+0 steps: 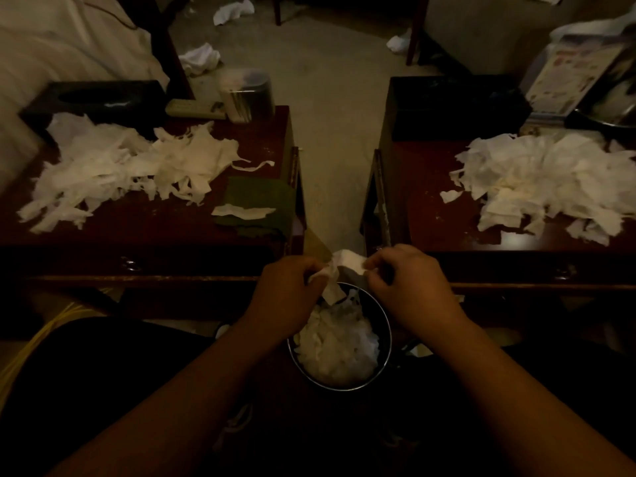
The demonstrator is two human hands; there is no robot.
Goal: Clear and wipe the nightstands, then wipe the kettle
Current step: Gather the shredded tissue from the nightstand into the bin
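The left hand [285, 287] and the right hand [406, 284] both pinched one crumpled piece of white tissue paper [344, 266], fingers curled tight on its two ends, directly above the round dark metal waste bin [385, 335] that stood on the floor between the two dark red wooden nightstands. The bin was nearly full of white tissue scraps [337, 349].

On the left nightstand [144, 228] a wide heap of torn white tissue [120, 170] spread from the left edge toward the middle (a loose strip trailed off toward the right edge). A folded dark green cloth [258, 197] lay at the near right corner with one white tissue strip [242, 211] resting on it. At the far edge sat a black rectangular tissue box [99, 101], a pale remote control [196, 110] and a clear plastic canister [246, 94] near the far right corner.

On the right nightstand [430, 201] another heap of torn white tissue [547, 187] covered the right half. A second black tissue box [457, 105] stood at the far left corner, beside a printed leaflet card [564, 74]. A shiny metal kettle [616, 101] showed partly at the far right edge.

Crumpled white tissues [232, 10] lay scattered on the beige carpet [327, 98] beyond.
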